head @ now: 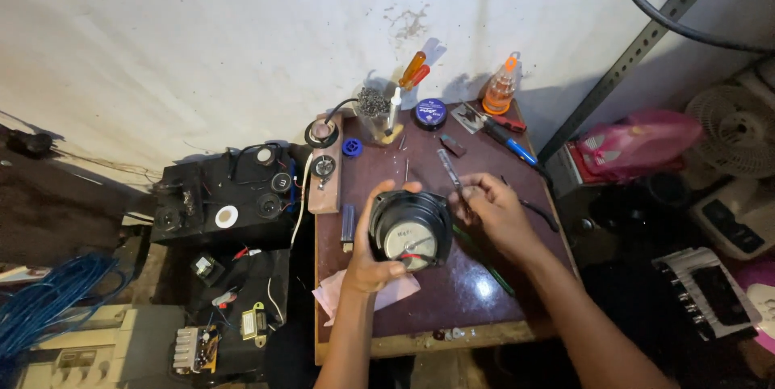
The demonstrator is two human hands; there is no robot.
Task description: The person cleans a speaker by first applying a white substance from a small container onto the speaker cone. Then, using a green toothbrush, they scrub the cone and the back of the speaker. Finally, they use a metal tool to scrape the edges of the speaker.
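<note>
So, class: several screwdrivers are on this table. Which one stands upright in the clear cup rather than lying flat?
The orange-handled screwdriver, upright in the clear cup by the wall; the blue-handled screwdriver lies flat on the table.

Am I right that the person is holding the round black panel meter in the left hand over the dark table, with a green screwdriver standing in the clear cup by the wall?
Not quite: the head view shows the screwdriver in the clear cup has an orange handle, not green. The rest holds: the left hand has the round black panel meter in its grip over the dark table.
</note>
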